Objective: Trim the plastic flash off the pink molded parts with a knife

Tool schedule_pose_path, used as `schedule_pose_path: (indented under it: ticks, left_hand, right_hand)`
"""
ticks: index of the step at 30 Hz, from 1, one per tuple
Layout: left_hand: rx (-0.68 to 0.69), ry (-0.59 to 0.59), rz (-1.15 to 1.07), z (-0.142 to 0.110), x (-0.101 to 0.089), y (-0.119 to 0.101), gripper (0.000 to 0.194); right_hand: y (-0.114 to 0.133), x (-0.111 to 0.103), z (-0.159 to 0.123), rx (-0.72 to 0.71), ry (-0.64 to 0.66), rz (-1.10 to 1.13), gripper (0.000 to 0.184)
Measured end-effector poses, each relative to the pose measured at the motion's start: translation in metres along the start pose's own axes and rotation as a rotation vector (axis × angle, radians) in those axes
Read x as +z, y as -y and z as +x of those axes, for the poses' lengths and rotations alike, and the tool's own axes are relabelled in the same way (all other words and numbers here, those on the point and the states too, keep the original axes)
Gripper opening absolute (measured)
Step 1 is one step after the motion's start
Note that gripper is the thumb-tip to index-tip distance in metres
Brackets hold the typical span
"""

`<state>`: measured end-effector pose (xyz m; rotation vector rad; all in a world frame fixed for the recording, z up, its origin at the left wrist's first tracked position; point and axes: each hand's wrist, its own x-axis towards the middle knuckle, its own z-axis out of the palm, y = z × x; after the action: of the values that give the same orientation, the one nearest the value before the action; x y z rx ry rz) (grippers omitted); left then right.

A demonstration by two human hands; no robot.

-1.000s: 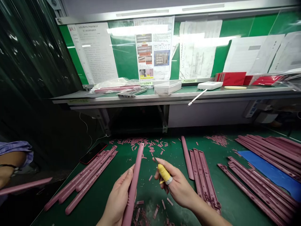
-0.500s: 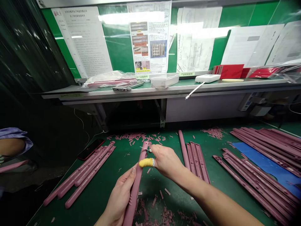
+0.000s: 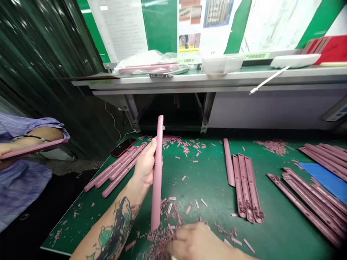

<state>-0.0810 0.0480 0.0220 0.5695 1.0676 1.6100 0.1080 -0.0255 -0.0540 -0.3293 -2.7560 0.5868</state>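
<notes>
My left hand (image 3: 145, 162) is closed around a long pink plastic strip (image 3: 157, 180), held nearly upright over the green table (image 3: 200, 180). A small tab juts from its right side near the top. At the bottom edge my right hand (image 3: 196, 241) is low over a heap of pink shavings (image 3: 155, 241). Motion smears its fingers, so what they hold, if anything, is unclear. Several similar pink strips (image 3: 121, 167) lie to the left of the held one. Loose pink offcuts (image 3: 187, 142) are scattered behind it.
More pink strips (image 3: 246, 187) lie at right, some by a blue sheet (image 3: 325, 177). A phone (image 3: 123, 147) rests near the left edge. Above runs a shelf (image 3: 230, 81) with a clear box (image 3: 222, 65) and a trailing white cable (image 3: 268, 80). Another person's arm (image 3: 48, 133) is at far left.
My right hand has left the strip's upper end, where it held a thin pointed metal tool, and dropped to the table's front. My left hand has turned the strip more upright. The view has shifted.
</notes>
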Motion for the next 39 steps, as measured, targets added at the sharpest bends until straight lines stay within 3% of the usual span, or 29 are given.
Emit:
schedule_pose_path:
  ticks: [2,4,7,15,24,27,29,32,35,39]
  left_hand:
    - [0.021,-0.002,0.003,-0.001,-0.002,0.002,0.036]
    - [0.02,0.005,0.014,-0.006,0.0,0.007,0.034]
    - [0.004,0.01,0.041,-0.017,0.007,0.014,0.032]
    - [-0.036,0.03,0.083,-0.031,0.017,0.015,0.04]
    - [-0.185,0.166,0.143,-0.057,0.025,0.023,0.051]
    - [-0.201,0.249,0.129,-0.057,0.018,0.025,0.051]
    - [-0.202,0.266,0.133,-0.054,0.012,0.025,0.053]
    - [-0.203,0.211,0.153,-0.048,0.006,0.026,0.046]
    - [-0.179,0.159,0.194,-0.046,0.007,0.03,0.049]
    - [-0.211,0.181,0.214,-0.046,0.008,0.038,0.058]
  right_hand:
    - [-0.012,-0.018,0.001,0.135,-0.183,0.163,0.03]
    - [-0.025,-0.039,0.009,0.293,-0.446,0.228,0.035]
    - [-0.037,-0.056,0.023,0.314,-0.675,0.158,0.028]
    - [-0.045,-0.057,0.031,0.292,-0.768,0.024,0.021]
    - [-0.079,-0.114,0.039,0.369,-1.019,-0.071,0.025]
    - [-0.089,-0.126,0.035,0.439,-1.114,0.062,0.03]
    - [-0.091,-0.126,0.03,0.477,-1.065,0.199,0.031]
    - [-0.086,-0.113,0.024,0.439,-0.821,0.238,0.023]
    - [-0.079,-0.097,0.026,0.4,-0.631,0.071,0.019]
    - [-0.075,-0.093,0.04,0.445,-0.567,-0.17,0.039]
